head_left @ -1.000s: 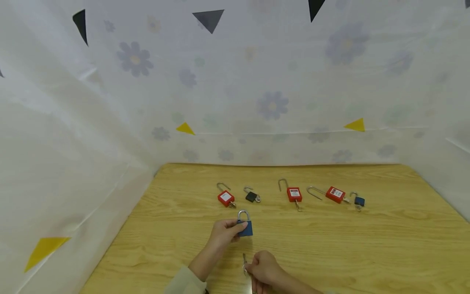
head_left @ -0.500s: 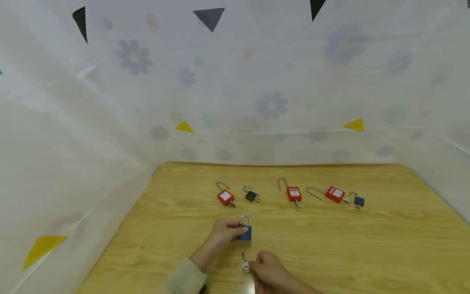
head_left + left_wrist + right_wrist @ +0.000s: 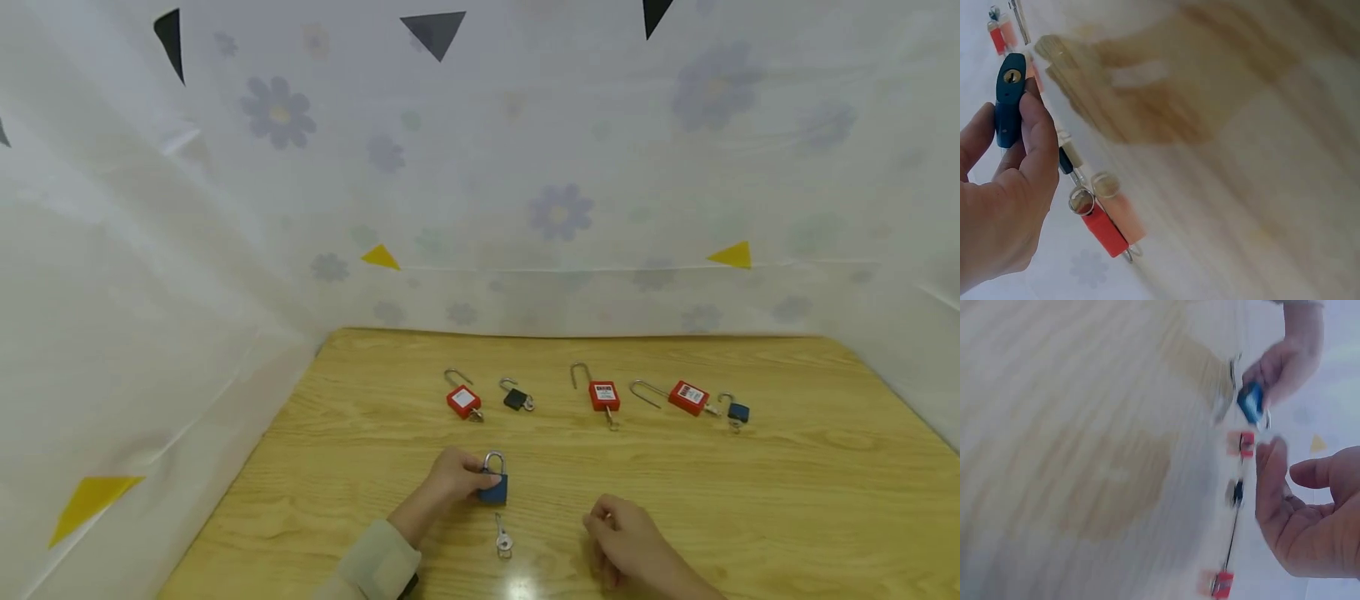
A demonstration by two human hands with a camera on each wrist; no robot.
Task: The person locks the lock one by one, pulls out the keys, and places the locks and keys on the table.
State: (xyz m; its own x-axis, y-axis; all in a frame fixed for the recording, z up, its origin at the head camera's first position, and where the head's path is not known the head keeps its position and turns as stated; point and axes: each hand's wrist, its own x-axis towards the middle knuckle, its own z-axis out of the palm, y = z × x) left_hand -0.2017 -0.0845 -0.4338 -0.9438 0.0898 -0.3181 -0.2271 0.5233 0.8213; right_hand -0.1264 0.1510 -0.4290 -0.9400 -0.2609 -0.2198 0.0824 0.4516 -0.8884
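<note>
My left hand (image 3: pixel 453 479) pinches a blue padlock (image 3: pixel 493 490) by its body, shackle upward, over the table. In the left wrist view the padlock's brass keyhole (image 3: pixel 1012 76) shows between thumb and fingers, with no key in it. Small silver keys on a ring (image 3: pixel 503 540) lie on the table just below the padlock. To the right of them is my right hand (image 3: pixel 630 537), its fingers loosely curled around nothing. The right wrist view also shows that hand (image 3: pixel 1310 519) without anything in its grasp.
Along the table's back lie a red padlock (image 3: pixel 464 402), a small black padlock (image 3: pixel 515 400), two more red padlocks and a small blue padlock (image 3: pixel 738 412). Their shackles are swung out and keys hang at their bottoms. A white flowered sheet (image 3: pixel 487 208) encloses the table (image 3: pixel 337 467).
My right hand let go of the keys, leaving them on the table, and moved right. My left hand lowered the blue padlock a little toward me.
</note>
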